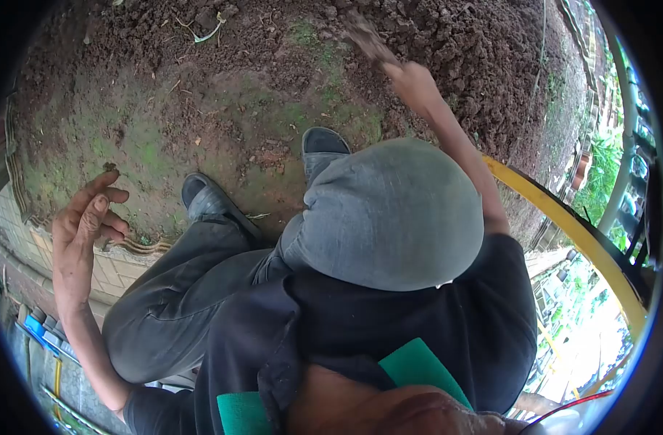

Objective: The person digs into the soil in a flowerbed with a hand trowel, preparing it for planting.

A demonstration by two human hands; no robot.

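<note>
My right hand [412, 83] is closed around one end of a long, soil-brown hand tool [370, 42]. The tool is blurred, its far end merges with the loose dark soil [447, 43], and I cannot make out its exact kind. My left hand [90, 217] hangs in the air at the left, above the edge of the soil bed. Its fingers are apart and loosely bent, with nothing held in them. A small dark crumb [109, 167] shows at a fingertip.
Firm, mossy ground [143, 145] lies around my sandals [324, 141]. A corrugated edging [139, 247] borders the bed beside pale paving [114, 272]. To the right curves a yellow bar [563, 217]. A blue object [38, 330] is at lower left.
</note>
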